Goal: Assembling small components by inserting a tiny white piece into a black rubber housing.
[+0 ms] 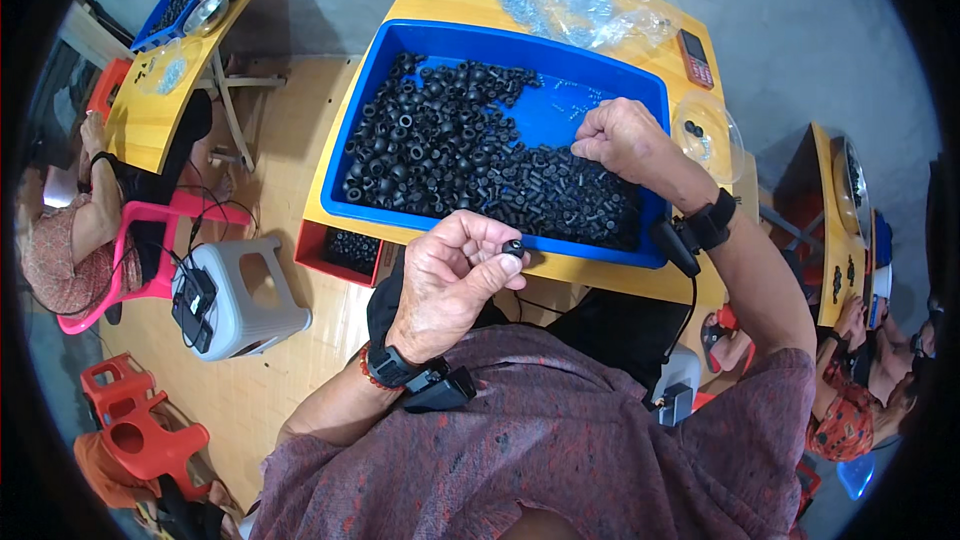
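My left hand (pixel 445 275), just in front of the blue tray (pixel 335 155), pinches a small round black part with a hole (pixel 514 248) between thumb and fingers. Over the tray's right half, the fingertips of my right hand (pixel 625 143) are pressed together; whatever they hold, if anything, is hidden. Rounded black caps with holes (pixel 400 145) are heaped in the tray's left part. Smaller black peg-like pieces (pixel 565 190) fill its near right. Tiny clear pieces (pixel 560 85) lie scattered on the blue bottom towards the back.
Behind the tray lies a clear plastic bag of small pale pieces (pixel 580 5). A red phone (pixel 695 58) and a clear dish (pixel 728 140) are to the right. A red bin (pixel 312 245) sits below the table's left edge, near a grey stool (pixel 235 290). People work at side tables.
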A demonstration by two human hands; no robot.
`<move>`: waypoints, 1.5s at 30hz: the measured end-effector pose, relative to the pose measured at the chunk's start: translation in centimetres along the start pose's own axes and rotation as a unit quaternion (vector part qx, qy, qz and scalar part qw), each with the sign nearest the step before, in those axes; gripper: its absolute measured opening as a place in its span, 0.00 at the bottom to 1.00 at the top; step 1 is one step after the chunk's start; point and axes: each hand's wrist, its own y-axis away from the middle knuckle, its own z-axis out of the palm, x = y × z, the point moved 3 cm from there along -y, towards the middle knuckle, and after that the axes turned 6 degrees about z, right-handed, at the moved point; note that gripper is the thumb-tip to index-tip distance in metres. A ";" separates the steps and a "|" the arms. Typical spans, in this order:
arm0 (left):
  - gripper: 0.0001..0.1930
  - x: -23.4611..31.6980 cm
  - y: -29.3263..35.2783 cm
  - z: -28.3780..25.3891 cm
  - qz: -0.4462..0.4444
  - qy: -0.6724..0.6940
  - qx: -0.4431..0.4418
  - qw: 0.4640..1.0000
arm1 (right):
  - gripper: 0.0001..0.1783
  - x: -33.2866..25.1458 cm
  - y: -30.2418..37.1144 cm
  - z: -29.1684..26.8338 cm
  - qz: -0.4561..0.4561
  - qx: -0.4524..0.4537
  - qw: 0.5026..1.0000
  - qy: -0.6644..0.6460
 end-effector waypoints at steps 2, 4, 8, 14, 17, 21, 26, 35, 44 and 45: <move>0.09 0.0 0.0 0.0 -0.001 0.006 -0.004 1.000 | 0.07 -0.1 -0.1 0.3 -0.010 0.002 1.000 -0.009; 0.09 0.0 0.0 -0.1 -0.002 0.004 -0.004 1.000 | 0.07 -0.2 -0.2 0.4 -0.029 0.009 0.999 -0.036; 0.09 0.1 0.1 -0.1 0.005 -0.004 0.002 1.000 | 0.05 -0.3 0.0 0.2 -0.022 -0.003 0.994 -0.104; 0.10 0.0 0.0 -0.1 0.017 0.015 -0.002 1.000 | 0.06 -1.5 3.5 -1.3 -0.002 -0.068 0.943 -0.327; 0.10 -0.1 -0.1 -0.1 0.013 0.020 -0.003 1.000 | 0.08 -2.4 5.6 -1.0 0.011 -0.099 0.895 -0.435; 0.10 0.0 -0.1 0.2 0.020 0.020 0.001 1.000 | 0.09 -3.1 7.0 0.2 -0.015 -0.099 0.842 -0.531; 0.10 -0.1 -0.1 0.4 0.028 0.025 0.013 0.999 | 0.10 -3.3 7.9 0.9 -0.043 -0.077 0.841 -0.534; 0.09 0.4 -0.3 1.1 -0.008 0.020 0.042 0.999 | 0.12 -5.0 9.3 0.6 -0.065 -0.009 0.865 -0.497; 0.09 0.5 -0.6 2.0 -0.029 0.023 0.021 0.999 | 0.13 -7.0 10.1 0.3 -0.182 0.100 0.921 -0.331; 0.09 0.4 -0.5 2.0 -0.029 0.018 0.026 0.999 | 0.13 -7.0 10.2 0.3 -0.196 0.112 0.925 -0.306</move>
